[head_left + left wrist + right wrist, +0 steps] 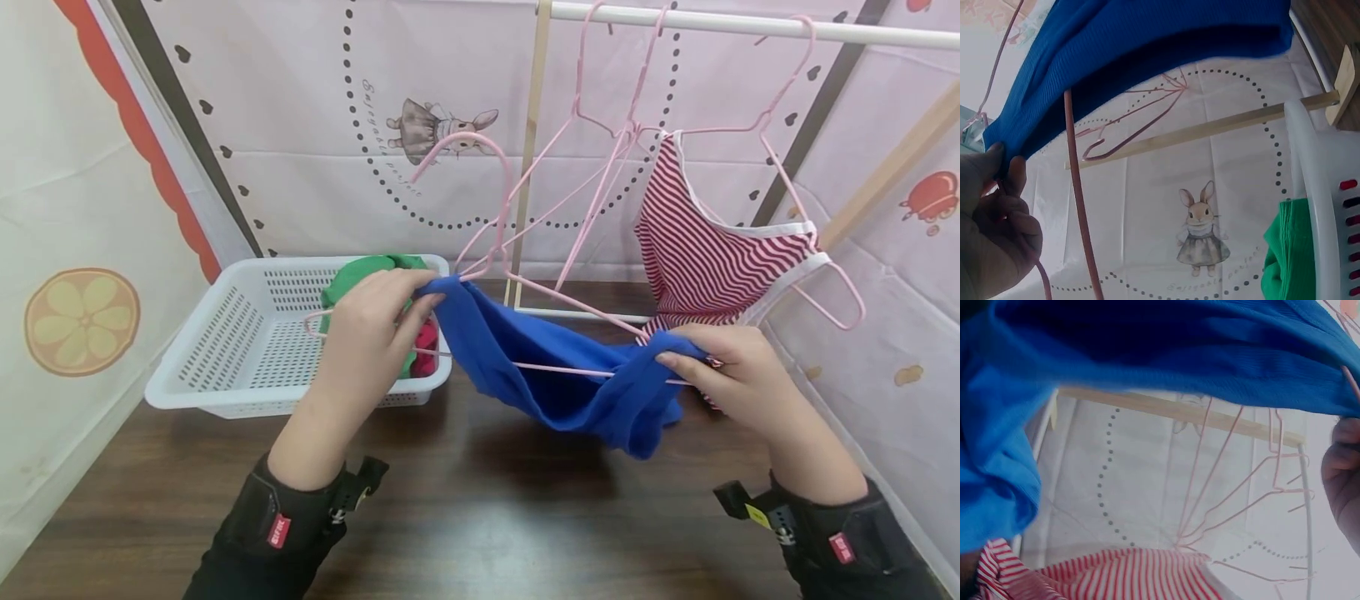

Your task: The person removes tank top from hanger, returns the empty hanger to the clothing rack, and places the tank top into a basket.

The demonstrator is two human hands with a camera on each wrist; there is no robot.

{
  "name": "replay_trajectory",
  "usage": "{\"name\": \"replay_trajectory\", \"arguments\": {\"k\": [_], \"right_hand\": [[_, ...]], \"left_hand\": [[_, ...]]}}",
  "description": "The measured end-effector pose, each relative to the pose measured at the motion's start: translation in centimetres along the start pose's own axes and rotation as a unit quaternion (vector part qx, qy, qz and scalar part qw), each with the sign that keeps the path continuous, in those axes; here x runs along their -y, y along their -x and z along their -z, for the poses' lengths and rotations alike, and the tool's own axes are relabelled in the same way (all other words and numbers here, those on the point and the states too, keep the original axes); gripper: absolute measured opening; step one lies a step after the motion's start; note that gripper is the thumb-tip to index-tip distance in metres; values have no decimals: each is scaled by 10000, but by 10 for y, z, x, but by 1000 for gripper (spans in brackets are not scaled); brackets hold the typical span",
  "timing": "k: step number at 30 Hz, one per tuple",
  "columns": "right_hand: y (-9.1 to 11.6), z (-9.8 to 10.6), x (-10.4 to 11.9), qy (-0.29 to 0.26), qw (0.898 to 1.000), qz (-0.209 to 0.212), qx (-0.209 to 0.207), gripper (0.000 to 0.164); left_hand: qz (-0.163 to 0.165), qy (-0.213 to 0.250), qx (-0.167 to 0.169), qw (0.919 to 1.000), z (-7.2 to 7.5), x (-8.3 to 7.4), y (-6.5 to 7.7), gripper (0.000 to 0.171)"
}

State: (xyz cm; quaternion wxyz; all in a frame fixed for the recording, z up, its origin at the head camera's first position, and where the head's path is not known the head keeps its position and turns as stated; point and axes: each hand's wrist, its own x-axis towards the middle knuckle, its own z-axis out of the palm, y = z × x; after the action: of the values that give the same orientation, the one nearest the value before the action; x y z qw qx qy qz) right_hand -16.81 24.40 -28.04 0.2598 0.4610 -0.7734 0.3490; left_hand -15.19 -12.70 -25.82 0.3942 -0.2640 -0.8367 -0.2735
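Observation:
A blue garment [495, 342] is stretched between both hands above the floor. My left hand [367, 325] pinches its upper left edge, close to the neck of a pink hanger [504, 208]. At the opposite edge, my right hand [738, 371] pinches the cloth between thumb and fingers. The hanger's hook points up, and its right arm runs into the blue cloth; its lower bar crosses in front of the garment's opening. In the left wrist view, a hanger rod passes through the fingers of my left hand [1007, 225]. The hanger's right end is hidden by cloth and hand.
A white basket [217, 333] at left contains a green cloth [360, 279] and a red cloth [425, 350]. Several pink hangers hang from a white rail [720, 23] at the back right, one bearing a red-and-white striped garment [693, 250]. A wooden post [531, 150] stands behind.

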Motion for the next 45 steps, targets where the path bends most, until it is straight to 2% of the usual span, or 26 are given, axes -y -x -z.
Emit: {"name": "replay_trajectory", "arguments": {"k": [3, 7, 12, 16, 17, 22, 31, 35, 45], "right_hand": [[-5, -2, 4, 434, 9988, 162, -128, 42], [-11, -5, 11, 985, 9947, 22, -297, 46], [-14, -10, 15, 789, 9959, -262, -354, 21], [-21, -16, 18, 1002, 9931, -291, -544, 42], [-23, -18, 19, 1077, 9920, -293, -596, 42], [-32, -25, 23, 1261, 9883, -287, -806, 36], [-44, -41, 30, 590, 9949, -308, -754, 33], [-48, -46, 32, 491, 9943, -325, -884, 28], [-54, -52, 38, 970, 9928, -386, -588, 27]], "left_hand": [[103, 18, -80, 9999, 1, 1, 2, 28], [102, -72, -167, 9998, 2, 1, 4, 26], [111, -85, -139, 9998, 1, -1, 5, 24], [120, -45, -123, 9998, -1, -5, 5, 26], [106, -38, -127, 9999, -2, -6, 5, 26], [19, -3, -121, 9999, -6, -12, 5, 24], [-316, 138, -14, 9994, -19, -18, 7, 19], [-300, 162, 18, 9994, -21, -22, 6, 19], [-216, 72, 225, 9995, -26, -31, 8, 19]]}}
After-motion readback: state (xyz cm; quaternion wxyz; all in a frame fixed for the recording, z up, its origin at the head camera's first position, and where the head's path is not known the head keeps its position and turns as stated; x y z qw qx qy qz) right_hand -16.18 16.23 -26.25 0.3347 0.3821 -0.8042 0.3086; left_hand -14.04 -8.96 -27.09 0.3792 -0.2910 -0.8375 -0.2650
